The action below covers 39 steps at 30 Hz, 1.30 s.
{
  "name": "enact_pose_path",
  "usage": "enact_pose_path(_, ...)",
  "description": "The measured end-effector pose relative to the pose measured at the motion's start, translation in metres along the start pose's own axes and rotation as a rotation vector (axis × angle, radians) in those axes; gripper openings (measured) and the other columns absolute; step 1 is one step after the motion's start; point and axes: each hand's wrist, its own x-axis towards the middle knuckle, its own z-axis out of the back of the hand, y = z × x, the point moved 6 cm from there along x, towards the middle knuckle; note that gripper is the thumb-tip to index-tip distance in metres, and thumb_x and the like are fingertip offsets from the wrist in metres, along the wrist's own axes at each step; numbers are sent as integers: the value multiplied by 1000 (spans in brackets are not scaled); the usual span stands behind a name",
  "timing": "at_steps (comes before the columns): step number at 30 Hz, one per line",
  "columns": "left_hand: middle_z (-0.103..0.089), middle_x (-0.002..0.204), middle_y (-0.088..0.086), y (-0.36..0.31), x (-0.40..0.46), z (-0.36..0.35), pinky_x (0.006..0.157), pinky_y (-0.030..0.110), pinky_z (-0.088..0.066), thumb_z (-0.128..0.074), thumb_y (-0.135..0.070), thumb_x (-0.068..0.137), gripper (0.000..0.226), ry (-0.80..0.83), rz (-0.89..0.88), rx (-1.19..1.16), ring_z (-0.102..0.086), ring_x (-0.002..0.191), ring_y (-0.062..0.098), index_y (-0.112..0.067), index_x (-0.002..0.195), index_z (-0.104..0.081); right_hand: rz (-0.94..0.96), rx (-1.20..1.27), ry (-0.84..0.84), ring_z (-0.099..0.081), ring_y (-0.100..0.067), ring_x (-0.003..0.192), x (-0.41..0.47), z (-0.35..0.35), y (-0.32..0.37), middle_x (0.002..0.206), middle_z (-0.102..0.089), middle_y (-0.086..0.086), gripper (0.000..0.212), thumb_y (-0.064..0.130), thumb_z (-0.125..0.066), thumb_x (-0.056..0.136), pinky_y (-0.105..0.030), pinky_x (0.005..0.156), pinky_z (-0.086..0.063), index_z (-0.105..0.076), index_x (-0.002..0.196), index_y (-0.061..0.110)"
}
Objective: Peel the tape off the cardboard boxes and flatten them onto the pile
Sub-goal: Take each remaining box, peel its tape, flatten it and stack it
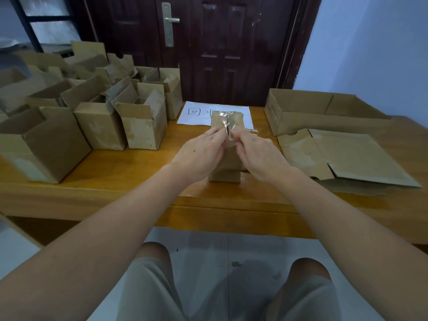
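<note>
A small brown cardboard box (225, 173) stands upright at the middle of the wooden table (129, 193). A strip of clear tape (226, 119) runs along the seam of its top, crinkled and partly lifted. My left hand (201, 156) rests on the box's left side with its fingers reaching the top seam. My right hand (259, 156) is on the box's right side and pinches the tape at the seam. Flattened cardboard (347, 156) lies as a low pile at the right of the table.
Several open cardboard boxes (99, 126) crowd the left half of the table. A larger open box (308, 112) lies on its side at the back right. A white sheet of paper (194, 113) with writing lies behind the held box. A dark door (222, 47) is beyond.
</note>
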Motion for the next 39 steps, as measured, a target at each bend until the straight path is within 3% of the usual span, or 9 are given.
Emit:
enact_pose_path(2, -63, 105, -3, 0, 2, 3, 69, 46, -57, -39, -24, 110, 8, -19, 33, -41, -64, 83, 20, -23, 110, -46, 5, 17, 1, -64, -17, 84, -1, 2, 1, 102, -65, 2, 21, 26, -43, 107, -31, 69, -49, -50, 124, 16)
enact_pose_path(8, -63, 90, -2, 0, 3, 8, 50, 28, -39, -33, -27, 111, 9, 17, 68, -40, -55, 63, 11, -23, 119, -37, 116, -102, -19, -64, -18, 72, 3, 3, 4, 97, -68, -1, 17, 18, -54, 101, -30, 62, -54, -55, 118, 14)
enact_pose_path(13, -69, 105, -4, 3, 7, 9, 63, 36, -51, -29, -38, 111, 24, 33, 130, -76, -65, 80, 19, -25, 131, -37, 6, -76, -22, -68, -31, 74, 6, 5, -1, 92, -72, -9, 22, 23, -37, 110, -46, 61, -56, -52, 126, 16)
enact_pose_path(20, -70, 115, -4, 5, 9, 6, 71, 38, -62, -47, -36, 108, 21, 40, 111, -11, -68, 88, 18, -30, 128, -45, 47, -47, -106, -70, -32, 76, 8, 11, 3, 102, -73, -13, 23, 19, -42, 108, -46, 62, -58, -54, 127, 12)
enact_pose_path(27, -66, 100, -3, 0, 7, 13, 64, 40, -57, -39, -23, 110, 12, -1, 72, -13, -63, 76, 19, -27, 119, -47, 104, -32, -86, -70, -17, 83, 2, 5, 2, 119, -70, -5, 23, 16, -64, 96, -24, 71, -59, -59, 119, 15)
enact_pose_path(31, -63, 93, -11, 0, 5, 14, 59, 22, -43, -45, -29, 107, 13, 0, 126, -120, -59, 73, 8, -29, 120, -48, 87, -66, -94, -72, -22, 98, 3, 1, -2, 131, -67, -6, 28, 15, -65, 95, -34, 80, -62, -65, 123, 13)
enact_pose_path(34, -63, 124, -11, 0, 1, 4, 91, 25, -49, -52, -53, 95, 45, 29, 148, -84, -59, 117, 11, -30, 133, -46, 52, -109, -112, -72, -25, 103, 8, 0, 5, 133, -67, -4, 27, 17, -62, 96, -40, 81, -61, -69, 122, 15)
enact_pose_path(36, -45, 157, -5, 5, -3, -1, 123, 42, -29, -46, -75, 88, 76, 66, 189, 65, -32, 151, 18, -29, 147, -40, 33, -157, -132, -72, -23, 90, 9, 3, 14, 116, -74, -1, 23, 21, -58, 94, -36, 70, -59, -72, 111, 17)
enact_pose_path(39, -43, 157, -5, 9, -10, 2, 120, 44, -30, -38, -95, 77, 86, 9, 246, 182, -36, 146, 19, -32, 135, -49, -50, -197, -181, -63, -19, 66, 11, 15, 22, 80, -70, 5, 28, 34, -47, 88, -28, 55, -45, -72, 89, 20)
